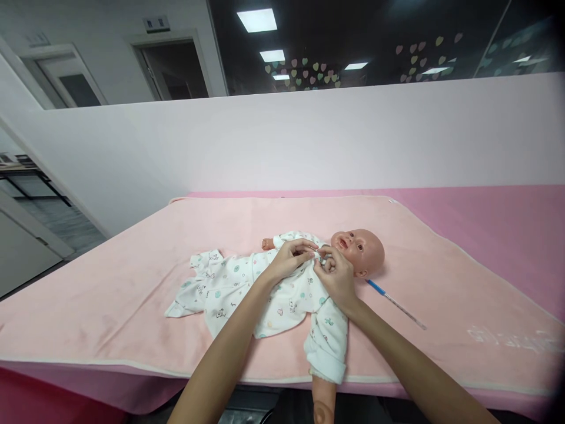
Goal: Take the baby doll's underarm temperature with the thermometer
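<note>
A baby doll [359, 250] lies on its back on a pink blanket [132, 277], head to the right. It wears a white printed sleepsuit [229, 285]. My left hand [291, 258] and my right hand [336, 272] meet at the doll's chest just below its chin. Both pinch the sleepsuit's collar between fingertips. One sleeved doll arm [327, 344] hangs over the near table edge, its bare hand showing below.
A thin blue-tipped thermometer-like stick [395, 303] lies on the blanket right of the doll's head. The blanket covers a pink table [507, 224] set against a pale partition wall. A doorway and floor are at the left.
</note>
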A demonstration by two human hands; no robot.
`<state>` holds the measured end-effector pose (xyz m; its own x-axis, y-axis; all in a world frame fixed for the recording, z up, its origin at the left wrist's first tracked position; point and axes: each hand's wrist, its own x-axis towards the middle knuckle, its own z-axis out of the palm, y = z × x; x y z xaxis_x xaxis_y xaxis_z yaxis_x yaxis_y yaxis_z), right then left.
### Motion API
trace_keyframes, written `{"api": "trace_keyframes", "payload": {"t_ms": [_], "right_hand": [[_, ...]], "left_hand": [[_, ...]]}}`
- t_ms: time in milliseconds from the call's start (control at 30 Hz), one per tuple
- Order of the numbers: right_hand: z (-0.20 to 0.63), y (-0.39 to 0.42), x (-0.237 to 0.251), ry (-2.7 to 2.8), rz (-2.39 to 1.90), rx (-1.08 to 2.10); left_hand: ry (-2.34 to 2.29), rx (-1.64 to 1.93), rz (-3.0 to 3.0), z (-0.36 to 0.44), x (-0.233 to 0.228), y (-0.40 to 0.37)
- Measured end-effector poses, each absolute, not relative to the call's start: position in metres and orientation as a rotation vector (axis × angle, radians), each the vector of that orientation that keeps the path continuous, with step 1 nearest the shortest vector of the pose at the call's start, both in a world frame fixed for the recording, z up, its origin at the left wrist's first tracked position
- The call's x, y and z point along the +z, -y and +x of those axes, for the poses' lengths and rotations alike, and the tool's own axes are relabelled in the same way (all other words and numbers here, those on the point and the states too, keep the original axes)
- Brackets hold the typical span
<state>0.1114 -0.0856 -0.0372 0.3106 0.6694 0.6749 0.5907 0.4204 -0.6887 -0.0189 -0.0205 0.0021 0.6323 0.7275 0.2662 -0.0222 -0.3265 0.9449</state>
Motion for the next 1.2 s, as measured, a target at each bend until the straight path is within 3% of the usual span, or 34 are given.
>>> {"api": "trace_keyframes", "payload": {"t_ms": [967,1200], "right_hand": [[0.1141,0.0828,-0.0364,1.342,-1.216,0.278],[0.1124,0.0851,-0.039,1.341,-1.236,0.149]], "left_hand": [[-0.553,0.791,1.751,-0.0174,0.0004,0.0184],[-0.54,0.792,1.715,-0.0183,0.0019,0.0189]]}}
